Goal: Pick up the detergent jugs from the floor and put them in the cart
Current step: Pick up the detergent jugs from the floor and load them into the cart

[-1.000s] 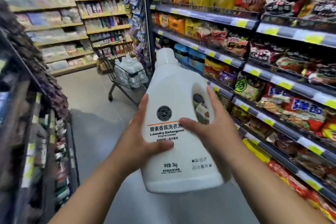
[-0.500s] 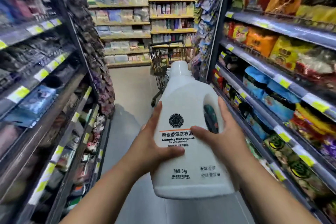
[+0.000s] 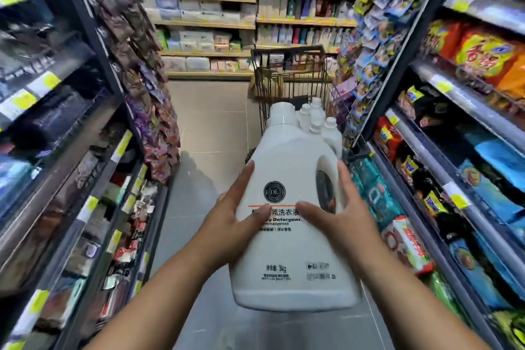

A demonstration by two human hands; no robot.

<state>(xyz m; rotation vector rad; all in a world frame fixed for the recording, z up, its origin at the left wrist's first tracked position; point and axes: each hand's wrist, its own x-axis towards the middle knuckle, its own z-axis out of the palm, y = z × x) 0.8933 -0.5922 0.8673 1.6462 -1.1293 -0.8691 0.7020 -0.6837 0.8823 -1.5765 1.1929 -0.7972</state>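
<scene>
I hold a large white detergent jug (image 3: 287, 253) upright in front of me, clamped between both hands. My left hand (image 3: 228, 217) grips its left side with the thumb across the label. My right hand (image 3: 345, 216) grips the right side by the handle opening, thumb also on the label. Straight ahead, just beyond the jug's cap, stands the dark wire cart (image 3: 287, 77). Several white jugs (image 3: 318, 119) stand inside it, partly hidden by the one I hold.
The aisle is narrow. Dark shelves (image 3: 56, 167) of packets line the left, snack shelves (image 3: 454, 167) the right. Hanging packets (image 3: 369, 45) crowd the cart's right side. Grey tiled floor (image 3: 213, 122) runs ahead to a far wall of shelves (image 3: 204, 25).
The view has swung to face the cart, which is now closer and directly behind the jug. Both hands keep the same hold on the jug.
</scene>
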